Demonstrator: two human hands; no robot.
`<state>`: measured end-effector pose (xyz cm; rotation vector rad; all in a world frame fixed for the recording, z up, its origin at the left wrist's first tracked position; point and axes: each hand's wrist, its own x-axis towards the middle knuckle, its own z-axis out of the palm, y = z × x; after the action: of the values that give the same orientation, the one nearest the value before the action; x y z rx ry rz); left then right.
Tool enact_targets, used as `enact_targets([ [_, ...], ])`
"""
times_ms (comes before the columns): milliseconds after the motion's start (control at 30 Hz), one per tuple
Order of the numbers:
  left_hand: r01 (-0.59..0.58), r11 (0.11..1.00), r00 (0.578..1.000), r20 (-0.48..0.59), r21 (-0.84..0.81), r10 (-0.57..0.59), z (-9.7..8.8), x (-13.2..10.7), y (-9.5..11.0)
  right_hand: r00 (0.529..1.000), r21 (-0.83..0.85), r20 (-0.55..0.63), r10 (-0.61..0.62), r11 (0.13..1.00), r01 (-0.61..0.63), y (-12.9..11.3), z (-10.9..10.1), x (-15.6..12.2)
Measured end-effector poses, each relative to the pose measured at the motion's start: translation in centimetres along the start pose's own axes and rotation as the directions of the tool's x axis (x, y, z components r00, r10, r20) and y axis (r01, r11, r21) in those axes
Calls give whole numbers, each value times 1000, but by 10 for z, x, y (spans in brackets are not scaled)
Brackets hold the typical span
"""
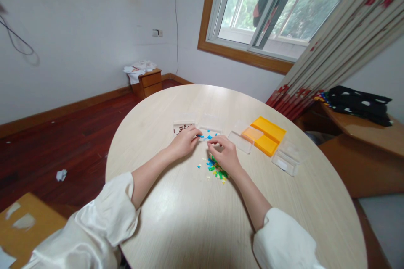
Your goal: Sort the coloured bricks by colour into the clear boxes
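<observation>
My left hand [184, 141] and my right hand [224, 153] rest near the middle of a round pale wooden table [195, 218], fingers curled and almost touching. The left fingertips pinch at small blue pieces [206, 137] lying by a clear plastic box [211, 128]. The right hand is closed in a pinch above a heap of tiny blue, green and yellow pieces [216, 171]. What each pinch holds is too small to make out.
Another clear box with dark pieces [182, 126] sits left of the hands. To the right lie a clear lid [240, 140], an orange tray [268, 134] and a clear case [286, 160]. A window, a curtain and a low wooden cabinet [148, 82] stand beyond.
</observation>
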<state>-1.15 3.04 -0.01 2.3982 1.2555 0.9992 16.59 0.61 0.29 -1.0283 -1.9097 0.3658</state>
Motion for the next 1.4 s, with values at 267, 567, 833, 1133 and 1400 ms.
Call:
enact_targets([
  [267,5,1000,1000,10,2,-5,1,0,4,940,-73,-335,68,992,-98,17,-8,4],
  [567,37,999,998,-57,25,-35,12,2,-2,937,-50,-323,133,986,-157,31,-4,3],
  [833,68,996,990,-128,55,-60,19,5,0,939,-58,-321,126,987,-153,31,-4,3],
  [1133,110,986,987,-133,123,-93,18,10,0,946,-78,-284,159,979,-188,31,-5,2],
  [1400,21,993,993,-118,118,-7,19,10,0,965,-63,-221,139,986,-156,32,-5,0],
])
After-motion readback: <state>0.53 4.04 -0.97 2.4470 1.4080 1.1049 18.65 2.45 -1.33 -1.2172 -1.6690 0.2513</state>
